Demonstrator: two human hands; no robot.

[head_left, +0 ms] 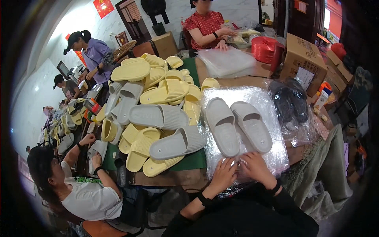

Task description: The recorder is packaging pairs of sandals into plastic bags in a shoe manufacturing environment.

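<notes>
Two grey slide slippers lie side by side, the left slipper and the right slipper, toes away from me. Under them is a stack of clear plastic bags with a shiny, wrinkled surface. My left hand is at the bags' near part, just below the left slipper's heel, fingers bent onto the plastic. Beside it, my right hand has its fingers curled on the plastic by the right slipper's heel. Both hands appear closed on the top plastic bag; the fingertips are partly hidden.
Yellow and grey slippers are heaped at my left on a green cloth. Bagged dark slippers lie at the right, near a cardboard box. Flat clear bags and red twine lie farther back. Several people work around.
</notes>
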